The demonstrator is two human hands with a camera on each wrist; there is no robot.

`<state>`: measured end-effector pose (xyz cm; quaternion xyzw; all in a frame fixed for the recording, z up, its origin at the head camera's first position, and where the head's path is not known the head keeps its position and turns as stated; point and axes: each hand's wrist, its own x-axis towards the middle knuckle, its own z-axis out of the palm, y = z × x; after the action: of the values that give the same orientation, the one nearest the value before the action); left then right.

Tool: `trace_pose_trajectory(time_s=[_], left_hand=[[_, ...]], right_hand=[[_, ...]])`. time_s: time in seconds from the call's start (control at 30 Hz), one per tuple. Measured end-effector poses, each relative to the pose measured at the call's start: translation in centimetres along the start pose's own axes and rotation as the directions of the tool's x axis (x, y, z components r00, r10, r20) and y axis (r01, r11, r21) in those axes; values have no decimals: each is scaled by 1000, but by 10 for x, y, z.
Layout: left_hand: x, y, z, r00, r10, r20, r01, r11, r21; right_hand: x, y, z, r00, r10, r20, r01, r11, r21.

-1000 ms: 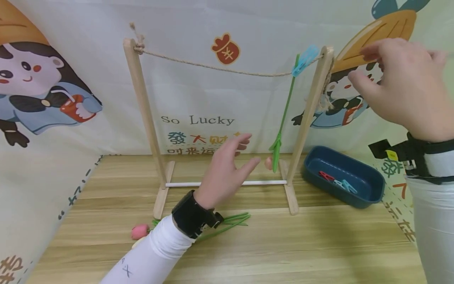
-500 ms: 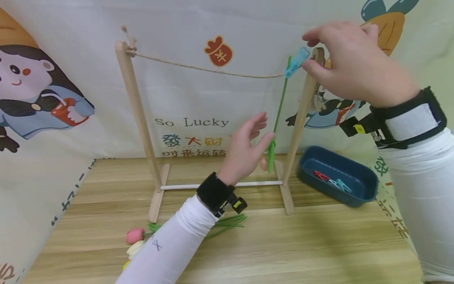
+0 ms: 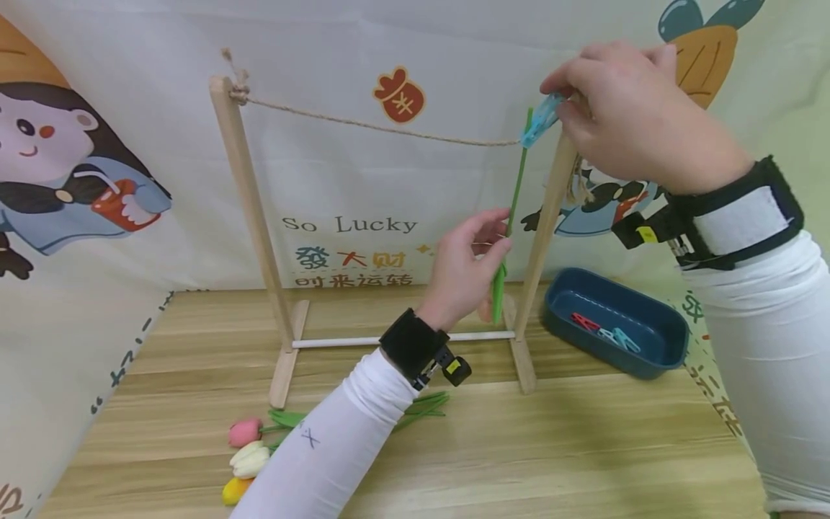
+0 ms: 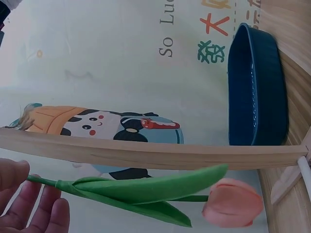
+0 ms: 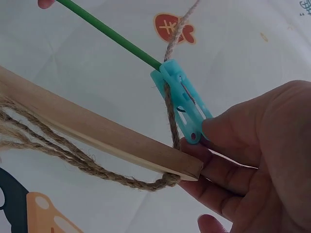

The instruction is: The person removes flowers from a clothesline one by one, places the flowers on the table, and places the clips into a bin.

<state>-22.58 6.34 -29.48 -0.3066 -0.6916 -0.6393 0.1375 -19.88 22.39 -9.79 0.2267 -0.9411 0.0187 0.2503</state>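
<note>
A light blue clothespin (image 5: pixel 187 104) clips a green stem to the twine line (image 3: pixel 389 130) close to the right post. My right hand (image 3: pixel 638 115) pinches the clothespin's handle end between thumb and fingers. From the clip an artificial pink tulip (image 4: pixel 232 203) hangs head down, its green leaves (image 4: pixel 150 187) around the stem. My left hand (image 3: pixel 467 263) pinches the stem between thumb and fingers just above the leaves. In the head view that hand partly covers the pink bloom.
A wooden frame (image 3: pixel 253 209) with a white crossbar (image 3: pixel 344 342) holds the line. On the right, a dark blue tray (image 3: pixel 564 339) contains several clothespins (image 3: pixel 606 331). Pink, white (image 3: pixel 249 459) and yellow tulips lie at front left, partly under my left forearm.
My right hand has moved left onto the clothespin and grips it. My left hand has moved right and up and now pinches the tulip's stem. The view shifted slightly.
</note>
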Motion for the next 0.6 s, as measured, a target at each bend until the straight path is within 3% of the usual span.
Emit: trace_pose_trajectory(time_s=[0.4,0.6], left_hand=[[0,-1,-3,1000,5,-15,-5,1000,27],[-2,-1,-8,1000,-16,-13,16,999,41]], right_hand=[[-3,1,-1,1000,-21,-17,21,1000,9],[-7,3,-3,997,-6,-74,9,999,41]])
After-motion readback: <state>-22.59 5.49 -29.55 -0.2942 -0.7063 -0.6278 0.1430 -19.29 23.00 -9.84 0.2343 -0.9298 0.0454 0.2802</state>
